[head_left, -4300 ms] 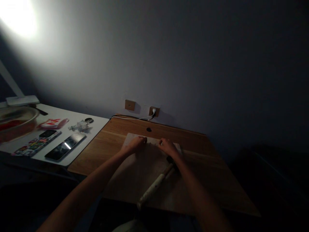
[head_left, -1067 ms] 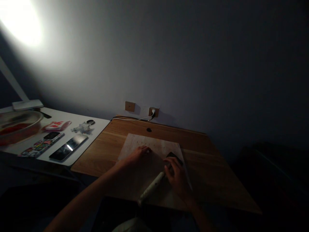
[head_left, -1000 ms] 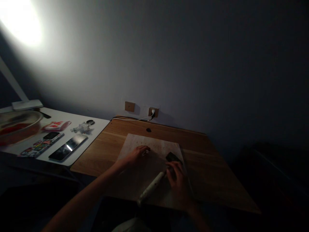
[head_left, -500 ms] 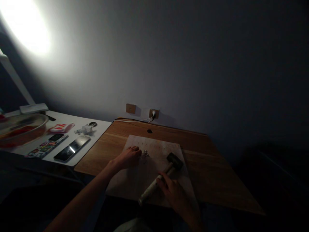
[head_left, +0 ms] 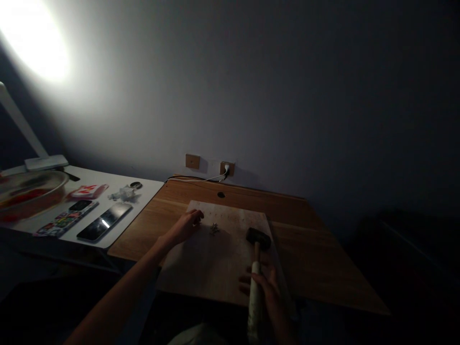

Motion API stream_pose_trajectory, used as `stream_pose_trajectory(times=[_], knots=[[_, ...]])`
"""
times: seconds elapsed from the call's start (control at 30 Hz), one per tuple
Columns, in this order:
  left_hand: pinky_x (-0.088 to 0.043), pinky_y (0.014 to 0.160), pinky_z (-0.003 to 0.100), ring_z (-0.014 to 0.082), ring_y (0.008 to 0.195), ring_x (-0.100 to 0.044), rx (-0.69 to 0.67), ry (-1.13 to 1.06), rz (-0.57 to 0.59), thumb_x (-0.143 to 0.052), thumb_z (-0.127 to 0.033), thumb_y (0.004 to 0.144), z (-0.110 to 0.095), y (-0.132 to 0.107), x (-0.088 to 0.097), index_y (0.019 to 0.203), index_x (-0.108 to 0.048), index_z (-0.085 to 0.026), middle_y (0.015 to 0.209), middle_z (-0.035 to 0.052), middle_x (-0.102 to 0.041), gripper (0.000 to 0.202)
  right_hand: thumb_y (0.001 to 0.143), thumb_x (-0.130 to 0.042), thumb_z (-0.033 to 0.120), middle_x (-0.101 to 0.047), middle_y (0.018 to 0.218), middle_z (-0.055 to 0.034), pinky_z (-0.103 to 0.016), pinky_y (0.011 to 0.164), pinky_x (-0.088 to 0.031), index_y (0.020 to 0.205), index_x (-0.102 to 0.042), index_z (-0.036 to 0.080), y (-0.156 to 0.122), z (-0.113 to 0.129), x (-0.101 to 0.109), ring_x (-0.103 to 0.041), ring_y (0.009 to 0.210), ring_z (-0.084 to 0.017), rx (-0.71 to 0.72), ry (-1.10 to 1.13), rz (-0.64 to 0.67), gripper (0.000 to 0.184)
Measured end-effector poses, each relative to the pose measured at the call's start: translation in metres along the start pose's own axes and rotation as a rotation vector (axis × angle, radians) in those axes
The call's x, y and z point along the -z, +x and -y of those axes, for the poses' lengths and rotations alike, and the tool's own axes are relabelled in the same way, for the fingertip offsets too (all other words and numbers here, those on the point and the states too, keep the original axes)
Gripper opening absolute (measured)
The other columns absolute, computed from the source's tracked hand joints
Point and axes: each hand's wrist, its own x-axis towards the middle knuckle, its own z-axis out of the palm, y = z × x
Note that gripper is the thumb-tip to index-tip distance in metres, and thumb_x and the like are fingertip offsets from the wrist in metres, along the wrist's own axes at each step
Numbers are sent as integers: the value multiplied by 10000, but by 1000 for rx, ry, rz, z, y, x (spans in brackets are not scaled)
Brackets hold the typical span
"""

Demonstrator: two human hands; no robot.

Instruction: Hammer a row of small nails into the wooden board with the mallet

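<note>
My left hand (head_left: 187, 225) hovers at the left part of a pale board (head_left: 201, 273), fingers bent together. Whatever is between its fingertips, if anything, is too small and dark to make out. Just right of it lies a little heap of small shiny metal pieces (head_left: 214, 229), perhaps nails or screws. My right hand (head_left: 269, 292) is around the light handle of a mallet (head_left: 255, 287), thumb over the top and fingers showing loosely on the far side. The mallet's dark head is over the right side of the board, its handle toward me.
The board is on a wooden table (head_left: 316, 258). A white table (head_left: 147, 189) adjoins at left, bearing a phone (head_left: 105, 222), a patterned case (head_left: 66, 219), a red-and-white packet (head_left: 89, 191), crumpled wrapping (head_left: 125, 193), a clear bowl (head_left: 53, 191) and a lamp (head_left: 46, 162). Behind, a cable is plugged into a wall socket (head_left: 227, 168).
My left hand has drawn left, away from the metal pieces. The mallet's handle has swung right and now points nearly straight at me, and my right hand's fingers have loosened.
</note>
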Motion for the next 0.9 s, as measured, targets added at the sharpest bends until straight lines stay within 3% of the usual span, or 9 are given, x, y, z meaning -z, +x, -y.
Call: stream_pose_trajectory(times=[0.1,0.23,0.33,0.43,0.6,0.73,0.9], knots=[[-476,673,232,132,728,-600,26,-33,-58,-544,-25,699,10,5,0,1024,-618,-163,900,25,-641,361,541,-840,490,-718,862,14,-245,413,-467,1219,-483,274,8,2,3,-655,531,-170,-46,77,-37,796],[-470,658,222,126,710,-598,-10,-52,-113,-552,-5,685,9,16,-8,1003,-641,-163,884,24,-673,366,679,-725,618,-513,477,75,-202,326,-281,1006,-609,204,28,5,19,-433,316,-100,-181,14,208,541],[-463,643,214,124,699,-603,-50,-87,-128,-560,-12,719,-9,34,-23,956,-648,-165,855,23,-686,296,700,-689,653,-383,385,114,-193,323,-215,977,-629,195,39,7,32,-336,261,-83,-198,-103,292,539],[-471,660,213,124,717,-614,-149,-167,-114,-559,-29,758,-36,60,-49,953,-646,-168,858,23,-691,255,670,-709,649,-420,416,114,-183,337,-239,1073,-612,198,41,8,41,-388,297,-91,-122,-200,151,612],[-469,675,226,126,723,-605,-207,-277,-112,-532,26,679,-72,103,-104,899,-641,-146,848,30,-668,301,646,-681,680,-411,445,130,-199,355,-288,1308,-512,194,43,8,48,-397,351,-109,12,-338,-108,839],[-471,691,238,138,738,-596,-152,-287,-86,-512,23,684,-82,121,-136,885,-639,-149,837,30,-655,294,684,-654,677,-437,497,114,-219,384,-325,1416,-460,201,47,5,51,-444,407,-128,73,-406,-161,894],[-481,775,267,170,833,-616,-75,-205,-41,-495,10,733,-88,128,-153,896,-654,-153,925,58,-676,279,700,-711,622,-612,702,34,-252,432,-402,1445,-492,229,46,5,52,-550,510,-157,132,-372,-104,871]])
